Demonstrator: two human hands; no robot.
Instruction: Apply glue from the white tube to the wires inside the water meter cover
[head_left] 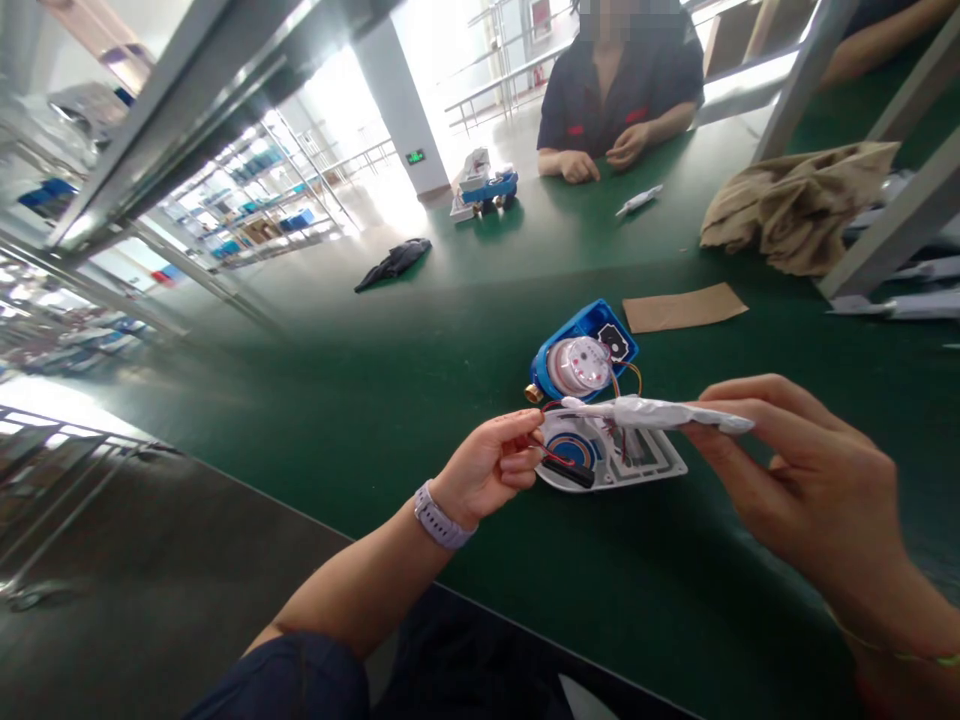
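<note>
**Item:** white tape-wrapped pack (645,412), long and slim, held in the air over the table (300,430), just above an opened water meter. Red and black wires run from its left end toward a black plug (568,472). Judged light and slightly flexible, with a wrap that may prove slippery (the thin wires look fragile), so the wrapped body offers the safer hold.

**Hands:** left hand (487,465) pinches the pack's left end between thumb and fingers, while right hand (795,470) pinches its right end, with the fingers curved and loosely parted.

**Nearby:** the water meter's blue housing (585,345) lies directly beneath the hands at 12 o'clock from the plug, holding a round dial (579,365) and a brass fitting (534,393). A white cover (611,450) lies at its 6 o'clock. A brown paper sheet (682,307) sits at its 2 o'clock. Across the table, at 12 o'clock, a co-worker's hands (600,150) rest near a blue-and-white unit (484,185).
</note>
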